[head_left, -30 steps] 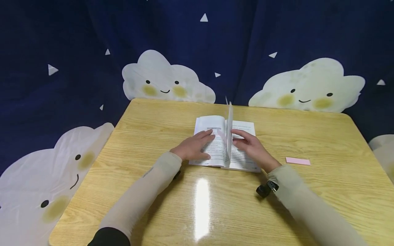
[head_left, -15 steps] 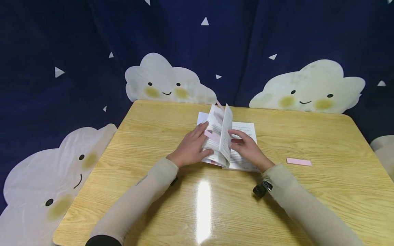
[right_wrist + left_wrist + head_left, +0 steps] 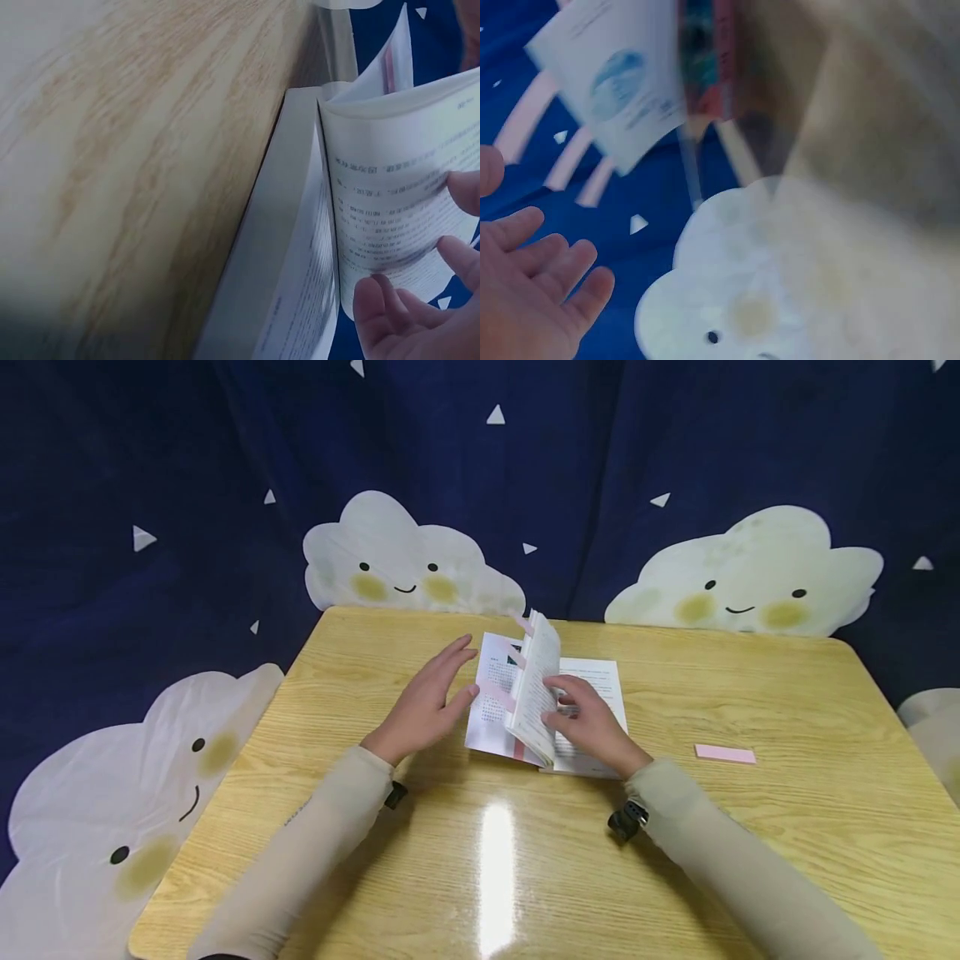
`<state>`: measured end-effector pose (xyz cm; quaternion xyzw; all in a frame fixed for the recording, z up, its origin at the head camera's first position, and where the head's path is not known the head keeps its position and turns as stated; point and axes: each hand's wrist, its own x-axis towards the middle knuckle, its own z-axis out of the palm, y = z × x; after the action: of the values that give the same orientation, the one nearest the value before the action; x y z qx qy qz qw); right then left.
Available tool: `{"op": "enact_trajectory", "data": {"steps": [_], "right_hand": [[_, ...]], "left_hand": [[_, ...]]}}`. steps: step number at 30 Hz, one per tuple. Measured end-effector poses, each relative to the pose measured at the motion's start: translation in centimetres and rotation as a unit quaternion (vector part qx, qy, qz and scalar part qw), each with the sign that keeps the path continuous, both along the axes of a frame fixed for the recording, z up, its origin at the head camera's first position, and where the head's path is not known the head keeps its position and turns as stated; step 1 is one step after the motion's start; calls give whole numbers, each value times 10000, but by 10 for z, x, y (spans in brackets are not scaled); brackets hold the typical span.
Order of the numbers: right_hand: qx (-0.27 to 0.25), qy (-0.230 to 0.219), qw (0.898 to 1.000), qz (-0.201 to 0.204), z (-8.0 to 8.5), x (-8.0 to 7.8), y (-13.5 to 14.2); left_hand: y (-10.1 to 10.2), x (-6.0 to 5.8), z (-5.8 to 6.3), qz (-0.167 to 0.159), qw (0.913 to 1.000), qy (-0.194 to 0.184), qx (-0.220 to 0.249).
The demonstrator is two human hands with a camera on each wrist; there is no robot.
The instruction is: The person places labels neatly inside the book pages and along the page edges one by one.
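Note:
An open book (image 3: pixel 588 718) lies on the wooden table, a thick bundle of its pages (image 3: pixel 538 685) standing up and leaning left. Several pink sticky tabs (image 3: pixel 515 653) stick out from the bundle's free edge; in the left wrist view these tabs (image 3: pixel 570 157) hang beside a blurred page. My right hand (image 3: pixel 592 722) touches the bundle's right face, fingertips and thumb against the printed side, as the right wrist view shows with the fingers (image 3: pixel 450 259) on the text. Left of the book, my left hand (image 3: pixel 427 702) is raised with fingers spread, apart from the pages.
A pink strip (image 3: pixel 724 753) like a sticky-note pad lies on the table (image 3: pixel 375 668) to the right of the book. Behind the table hangs a dark blue curtain (image 3: pixel 570 468) with white clouds.
My left hand has come off the book's left side and moved left. The standing bundle has swung leftward with my right hand against it, uncovering the page with a picture underneath.

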<state>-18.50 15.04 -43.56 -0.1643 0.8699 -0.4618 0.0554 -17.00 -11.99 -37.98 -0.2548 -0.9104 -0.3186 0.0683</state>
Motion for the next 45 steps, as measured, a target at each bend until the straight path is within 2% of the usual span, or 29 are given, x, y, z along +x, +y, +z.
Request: {"op": "enact_trajectory", "data": {"steps": [2,4,7,9,11,13,14,15,17,19,23,26,31,34,38,41,45], "right_hand": [[154,228,9996,31,0,0,-1],[384,419,9984,25,0,0,-1],[870,818,9928,76,-1,-2,-3],[1196,1047,9872,133,-1,-2,-5],[1441,1285,9810,190,0,-2,-7],[1631,1424,9759,278,1,-3,-10],[1726,1413,9743,323,2,-3,-12],[1791,1380,9734,371,3,-3,-13],[1879,1243,9729,518,5,-3,-15],[1808,999,9759,705,6,-4,-14],[1391,673,9835,940,5,-6,-2],[1362,673,9834,996,2,-4,9],[1950,890,9663,1425,1,2,28],[2211,857,9567,1691,4,5,33],[2674,510,9467,1723,7,7,36],[3023,362,9377,1672,8,11,39],[3192,459,9320,1656,8,14,42]], "left_hand": [[-1,1,9,92,9994,321,-21],[3,3,17,31,9979,592,-277],[17,6,24,-299,9895,758,-1198],[29,9,25,-568,9750,640,-2050],[42,12,22,-811,9548,411,-2829],[53,13,15,-926,9344,166,-3437],[57,13,11,-934,9270,111,-3631],[60,12,7,-927,9214,51,-3774],[63,11,0,-882,9170,-44,-3890],[62,10,-6,-828,9158,-95,-3928],[58,6,-13,-784,9188,-284,-3858],[58,4,-18,-757,9258,-322,-3689],[59,0,-29,-639,9396,-194,-3357],[59,-3,-35,-573,9402,-174,-3353],[58,-6,-41,-533,9394,-152,-3383],[60,-9,-43,-624,9380,-79,-3408],[61,-15,-46,-911,9367,-140,-3378]]}}
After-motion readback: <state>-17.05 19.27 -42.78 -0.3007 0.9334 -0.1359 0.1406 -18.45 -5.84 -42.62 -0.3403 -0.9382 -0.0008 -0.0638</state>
